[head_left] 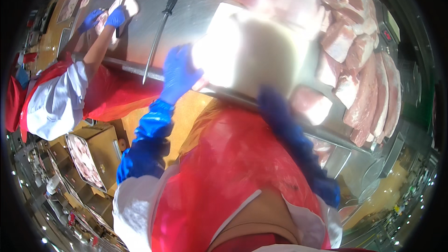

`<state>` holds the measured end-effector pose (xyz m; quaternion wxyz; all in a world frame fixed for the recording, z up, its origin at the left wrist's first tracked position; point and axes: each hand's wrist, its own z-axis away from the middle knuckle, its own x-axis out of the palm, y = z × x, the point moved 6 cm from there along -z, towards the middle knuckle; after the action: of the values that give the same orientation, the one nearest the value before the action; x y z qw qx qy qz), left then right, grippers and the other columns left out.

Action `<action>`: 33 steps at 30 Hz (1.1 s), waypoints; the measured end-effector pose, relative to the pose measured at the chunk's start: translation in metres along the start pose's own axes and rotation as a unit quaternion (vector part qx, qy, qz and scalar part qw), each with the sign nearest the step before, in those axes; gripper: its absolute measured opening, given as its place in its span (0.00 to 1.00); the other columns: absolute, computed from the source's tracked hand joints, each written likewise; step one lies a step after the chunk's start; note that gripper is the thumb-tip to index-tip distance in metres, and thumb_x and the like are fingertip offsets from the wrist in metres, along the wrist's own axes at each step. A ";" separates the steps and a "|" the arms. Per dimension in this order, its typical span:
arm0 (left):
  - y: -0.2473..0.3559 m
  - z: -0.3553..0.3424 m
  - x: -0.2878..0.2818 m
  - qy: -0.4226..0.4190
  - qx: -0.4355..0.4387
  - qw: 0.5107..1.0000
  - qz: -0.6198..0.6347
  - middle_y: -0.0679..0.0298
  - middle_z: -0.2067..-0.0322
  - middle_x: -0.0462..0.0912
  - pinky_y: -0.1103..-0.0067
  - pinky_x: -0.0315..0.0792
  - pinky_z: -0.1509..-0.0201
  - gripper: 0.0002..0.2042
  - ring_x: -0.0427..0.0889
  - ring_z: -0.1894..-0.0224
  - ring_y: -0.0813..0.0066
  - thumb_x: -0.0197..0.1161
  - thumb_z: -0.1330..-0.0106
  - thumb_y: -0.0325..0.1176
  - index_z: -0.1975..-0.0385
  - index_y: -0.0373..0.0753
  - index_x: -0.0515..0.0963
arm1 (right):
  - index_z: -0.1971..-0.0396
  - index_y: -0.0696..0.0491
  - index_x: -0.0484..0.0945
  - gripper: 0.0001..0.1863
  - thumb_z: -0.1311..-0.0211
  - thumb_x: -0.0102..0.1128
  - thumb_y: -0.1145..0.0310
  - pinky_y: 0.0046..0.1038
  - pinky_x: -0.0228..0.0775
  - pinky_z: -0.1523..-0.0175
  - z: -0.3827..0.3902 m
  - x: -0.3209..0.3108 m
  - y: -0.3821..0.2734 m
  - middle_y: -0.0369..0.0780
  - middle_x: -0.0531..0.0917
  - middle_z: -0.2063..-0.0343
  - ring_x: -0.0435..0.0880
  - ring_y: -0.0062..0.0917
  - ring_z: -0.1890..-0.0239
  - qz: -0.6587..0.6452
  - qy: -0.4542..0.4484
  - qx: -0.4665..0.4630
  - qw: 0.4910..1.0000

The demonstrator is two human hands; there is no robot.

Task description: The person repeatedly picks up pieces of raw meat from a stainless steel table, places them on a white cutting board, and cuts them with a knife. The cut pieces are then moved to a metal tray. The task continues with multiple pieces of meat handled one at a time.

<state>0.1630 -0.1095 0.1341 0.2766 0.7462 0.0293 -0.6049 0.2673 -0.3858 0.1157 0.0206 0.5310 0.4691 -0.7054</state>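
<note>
My left hand (179, 74), in a blue glove, has its fingers curled at the left side of a white board (273, 51), on something pale and pink that glare mostly hides. My right hand (273, 102), also blue-gloved, is a motion blur at the board's lower right edge, its fingers unclear. A loose block of pink meat (310, 104) lies just right of it. A black-handled steel rod (159, 32) lies on the metal table left of the board.
Many raw meat pieces (343, 42) cover the steel table (140, 9) at top and right. A co-worker (56, 98) at left works on meat with blue-gloved hands (114, 17). A tray of meat (86, 161) stands lower left. The table's front edge (126, 69) runs below the rod.
</note>
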 end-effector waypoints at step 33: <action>-0.055 -0.118 0.097 -0.229 0.009 0.837 0.497 0.57 0.35 0.68 0.74 0.64 0.30 0.28 0.70 0.35 0.67 0.59 0.30 0.27 0.31 0.33 0.62 | 0.42 0.55 0.72 0.19 0.26 0.56 0.61 0.28 0.77 0.61 0.145 -0.008 0.096 0.37 0.81 0.60 0.82 0.27 0.63 -0.301 0.039 0.166 0.938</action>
<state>0.2730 -0.0384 0.0383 0.5320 0.5026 -0.4157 -0.5400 0.2155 -0.5424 0.0604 -0.2995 0.3881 0.4841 -0.7248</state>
